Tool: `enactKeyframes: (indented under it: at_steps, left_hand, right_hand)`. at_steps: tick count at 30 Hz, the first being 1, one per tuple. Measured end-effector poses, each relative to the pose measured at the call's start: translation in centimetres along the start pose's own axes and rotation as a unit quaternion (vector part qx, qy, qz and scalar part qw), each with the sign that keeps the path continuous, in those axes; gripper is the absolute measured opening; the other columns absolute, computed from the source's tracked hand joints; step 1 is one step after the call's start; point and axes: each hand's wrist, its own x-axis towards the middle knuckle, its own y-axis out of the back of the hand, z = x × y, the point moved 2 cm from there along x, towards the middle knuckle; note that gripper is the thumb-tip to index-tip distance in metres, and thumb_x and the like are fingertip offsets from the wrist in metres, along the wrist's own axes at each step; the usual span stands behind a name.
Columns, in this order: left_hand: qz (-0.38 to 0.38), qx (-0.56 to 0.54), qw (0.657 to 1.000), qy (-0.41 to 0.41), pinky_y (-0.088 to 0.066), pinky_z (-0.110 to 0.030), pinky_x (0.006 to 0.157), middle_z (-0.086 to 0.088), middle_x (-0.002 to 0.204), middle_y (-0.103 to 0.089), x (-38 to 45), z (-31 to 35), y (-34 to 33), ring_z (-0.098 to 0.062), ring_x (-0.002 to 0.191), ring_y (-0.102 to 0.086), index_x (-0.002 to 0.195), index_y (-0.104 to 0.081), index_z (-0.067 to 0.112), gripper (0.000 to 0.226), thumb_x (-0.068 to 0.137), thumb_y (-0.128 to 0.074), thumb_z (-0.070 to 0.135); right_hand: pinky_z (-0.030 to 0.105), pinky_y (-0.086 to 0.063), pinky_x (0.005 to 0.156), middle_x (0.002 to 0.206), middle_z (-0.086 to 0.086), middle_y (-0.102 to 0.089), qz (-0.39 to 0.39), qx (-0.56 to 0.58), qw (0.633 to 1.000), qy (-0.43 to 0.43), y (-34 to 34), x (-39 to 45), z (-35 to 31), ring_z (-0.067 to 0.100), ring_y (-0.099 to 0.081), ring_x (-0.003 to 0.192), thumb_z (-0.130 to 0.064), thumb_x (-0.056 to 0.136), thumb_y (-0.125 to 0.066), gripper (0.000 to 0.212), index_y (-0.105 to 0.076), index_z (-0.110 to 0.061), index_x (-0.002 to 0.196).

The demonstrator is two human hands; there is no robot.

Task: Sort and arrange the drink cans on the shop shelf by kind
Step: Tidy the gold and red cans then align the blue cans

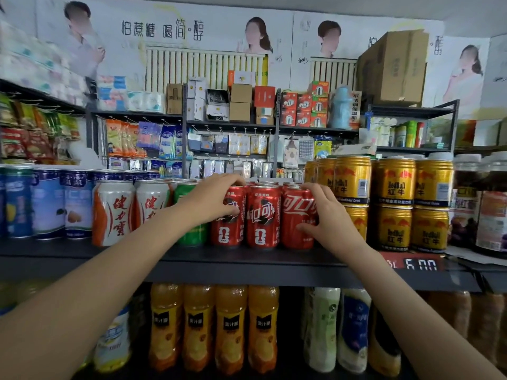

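Three red cola cans stand in a front row on the dark shelf, with more red cans behind. My left hand grips the left red can from its left side, fingers curled over the top. My right hand grips the right red can from its right side. The middle red can stands untouched between them. A green can is partly hidden behind my left wrist. Two white-and-orange cans stand left of it.
Gold energy-drink cans are stacked two high right of the colas. Blue-and-white cans fill the shelf's left end, jars the right end. Orange juice bottles stand on the shelf below. A red price tag hangs on the shelf edge.
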Motion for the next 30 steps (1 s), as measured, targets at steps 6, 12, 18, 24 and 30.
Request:
enactKeyframes:
  at_steps: [6, 12, 18, 24, 30]
  left_hand:
    - [-0.002, -0.012, 1.0, -0.014, -0.044, -0.037, 0.098, -0.001, 0.134, -0.046, 0.5, 0.0, 0.0, -0.018, 0.118, -0.047, 0.128, -0.044, 0.02, 0.054, 0.08, -0.069, 0.021]
    - [0.096, -0.026, 0.99, -0.102, -0.025, -0.03, 0.107, 0.003, 0.141, -0.039, 2.1, 5.3, -1.1, -0.015, 0.132, -0.035, 0.133, -0.04, 0.02, 0.052, 0.086, -0.062, 0.029]
    - [0.049, -0.001, 0.993, -0.109, -0.027, -0.038, 0.11, 0.0, 0.145, -0.034, 3.6, 9.8, -4.8, -0.02, 0.131, -0.034, 0.14, -0.028, 0.025, 0.073, 0.079, -0.067, 0.038]
    - [0.057, 0.051, 0.997, -0.014, -0.024, -0.037, 0.109, 0.001, 0.144, -0.037, 4.9, 11.0, -6.7, -0.021, 0.133, -0.028, 0.14, -0.03, 0.025, 0.073, 0.078, -0.068, 0.037]
    - [0.15, 0.071, 0.985, 0.042, -0.023, -0.034, 0.108, -0.003, 0.138, -0.042, 4.7, 12.7, -7.7, -0.022, 0.129, -0.034, 0.138, -0.034, 0.016, 0.059, 0.087, -0.059, 0.031]
  right_hand:
    - [0.038, -0.035, 0.108, 0.153, -0.002, -0.015, 0.013, -0.011, 1.0, 0.005, -0.7, -0.8, -0.3, 0.022, -0.034, 0.135, -0.011, 0.083, -0.067, 0.076, -0.023, -0.021, 0.145]
    - [0.031, -0.036, 0.107, 0.144, 0.004, -0.028, 0.166, 0.005, 0.986, 0.011, 2.2, -2.3, 1.9, 0.02, -0.035, 0.132, -0.011, 0.085, -0.065, 0.062, -0.034, -0.019, 0.139]
    - [0.032, -0.044, 0.091, 0.133, 0.005, -0.05, 0.099, 0.059, 0.988, -0.106, 4.4, -3.0, 7.0, 0.023, -0.052, 0.116, -0.02, 0.084, -0.068, 0.079, -0.018, -0.028, 0.145]
    - [0.035, -0.044, 0.096, 0.133, 0.004, -0.051, 0.041, 0.146, 0.983, -0.106, 4.5, -1.9, 8.9, 0.021, -0.049, 0.122, -0.023, 0.08, -0.072, 0.088, -0.013, -0.029, 0.146]
    - [0.04, -0.047, 0.09, 0.134, 0.007, -0.043, 0.067, 0.095, 0.99, -0.078, 3.1, -1.7, 8.3, 0.026, -0.053, 0.114, -0.034, 0.079, -0.071, 0.085, -0.014, -0.027, 0.143]
